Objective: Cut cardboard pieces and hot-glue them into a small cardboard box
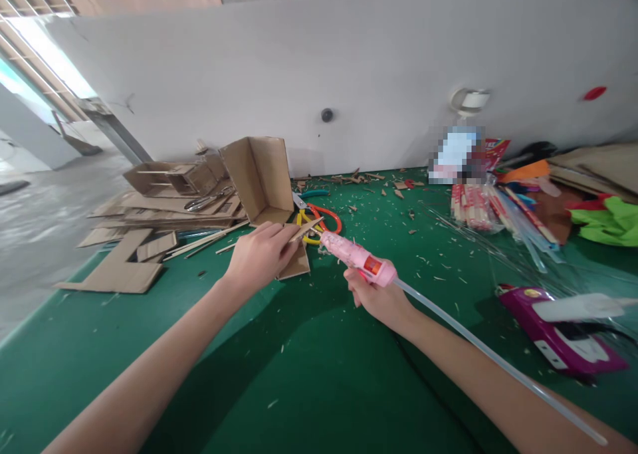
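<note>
My right hand (376, 294) is wrapped round the handle of a pink glue gun (356, 254). A long clear glue stick (478, 340) sticks out of its back end. The gun's nozzle points left, at the edge of a small cardboard piece (304, 229). My left hand (262, 254) is closed on that piece, with some fingers hidden behind it. Just behind my left hand stands a folded cardboard form (262, 178), and a cardboard flap (298, 262) lies below the fingers. Orange-handled scissors (331, 219) and a yellow-handled tool (300, 225) lie behind the nozzle.
Cardboard sheets (119, 268) and a small cardboard box (164, 178) are stacked at the left. A purple power strip (558, 334) with a white bottle (578, 306) lies at the right. Behind are packaged sticks (473, 207) and green material (608, 221). Scraps dot the green table (239, 387).
</note>
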A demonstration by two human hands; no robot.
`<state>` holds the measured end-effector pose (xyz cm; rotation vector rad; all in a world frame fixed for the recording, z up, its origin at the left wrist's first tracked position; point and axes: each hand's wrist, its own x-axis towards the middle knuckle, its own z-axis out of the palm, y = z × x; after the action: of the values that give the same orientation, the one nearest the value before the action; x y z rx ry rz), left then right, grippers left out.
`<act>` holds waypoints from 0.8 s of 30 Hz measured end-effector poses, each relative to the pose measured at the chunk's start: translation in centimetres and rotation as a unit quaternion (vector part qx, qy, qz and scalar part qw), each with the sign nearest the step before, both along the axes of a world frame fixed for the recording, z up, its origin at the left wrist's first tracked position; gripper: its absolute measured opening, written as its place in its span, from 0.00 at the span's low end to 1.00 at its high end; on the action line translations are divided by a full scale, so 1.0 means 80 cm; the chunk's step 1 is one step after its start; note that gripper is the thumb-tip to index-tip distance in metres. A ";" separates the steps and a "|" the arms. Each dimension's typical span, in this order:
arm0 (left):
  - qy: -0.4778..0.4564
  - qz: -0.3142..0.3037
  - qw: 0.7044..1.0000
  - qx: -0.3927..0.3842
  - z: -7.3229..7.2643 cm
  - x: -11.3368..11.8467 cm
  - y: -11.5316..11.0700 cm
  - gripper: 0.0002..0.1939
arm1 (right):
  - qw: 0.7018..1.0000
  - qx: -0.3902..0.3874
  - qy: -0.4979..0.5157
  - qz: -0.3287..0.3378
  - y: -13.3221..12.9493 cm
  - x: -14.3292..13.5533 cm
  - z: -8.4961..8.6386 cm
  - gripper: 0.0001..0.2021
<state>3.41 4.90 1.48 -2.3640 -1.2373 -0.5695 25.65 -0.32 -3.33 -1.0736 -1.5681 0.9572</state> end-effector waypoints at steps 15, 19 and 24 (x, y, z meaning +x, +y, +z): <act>-0.004 -0.008 1.000 0.003 -0.004 0.000 0.003 0.14 | 1.000 -0.022 0.022 -0.007 0.000 -0.002 0.005 0.18; -0.009 -0.011 1.000 0.008 -0.004 0.000 0.002 0.14 | 0.999 -0.028 0.020 -0.013 0.000 -0.001 0.006 0.17; -0.008 -0.010 1.000 -0.002 -0.003 0.000 0.002 0.14 | 0.999 -0.025 0.017 -0.016 -0.001 -0.001 0.007 0.17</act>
<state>3.44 5.08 1.21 -2.3812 -1.2238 -0.5934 25.59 -0.40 -2.73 -1.1096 -1.5021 0.9928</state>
